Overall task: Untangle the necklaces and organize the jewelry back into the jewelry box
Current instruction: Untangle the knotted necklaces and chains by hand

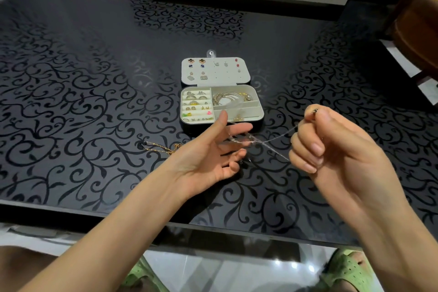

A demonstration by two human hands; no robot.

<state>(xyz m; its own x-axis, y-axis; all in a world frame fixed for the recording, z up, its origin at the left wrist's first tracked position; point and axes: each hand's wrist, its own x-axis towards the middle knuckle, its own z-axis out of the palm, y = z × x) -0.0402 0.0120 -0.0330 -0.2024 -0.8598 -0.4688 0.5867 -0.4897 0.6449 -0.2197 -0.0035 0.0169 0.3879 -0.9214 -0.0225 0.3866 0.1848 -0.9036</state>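
A thin silver necklace chain (272,140) stretches in the air between my hands. My right hand (331,144) pinches one end of it between thumb and forefinger, its other fingers curled. My left hand (213,149) is palm up with spread fingers, and the chain is draped around them. A gold necklace (163,148) lies on the table behind my left wrist. The open jewelry box (259,111) stands just beyond my hands, with rings, small pieces and bracelets in its compartments and earrings pinned to its lid (244,71).
The black glass table (94,90) with a scroll pattern reaches far on all sides of the box. Its front edge is near my knees. A wooden chair (417,31) stands at the right. Cabinets line the far wall.
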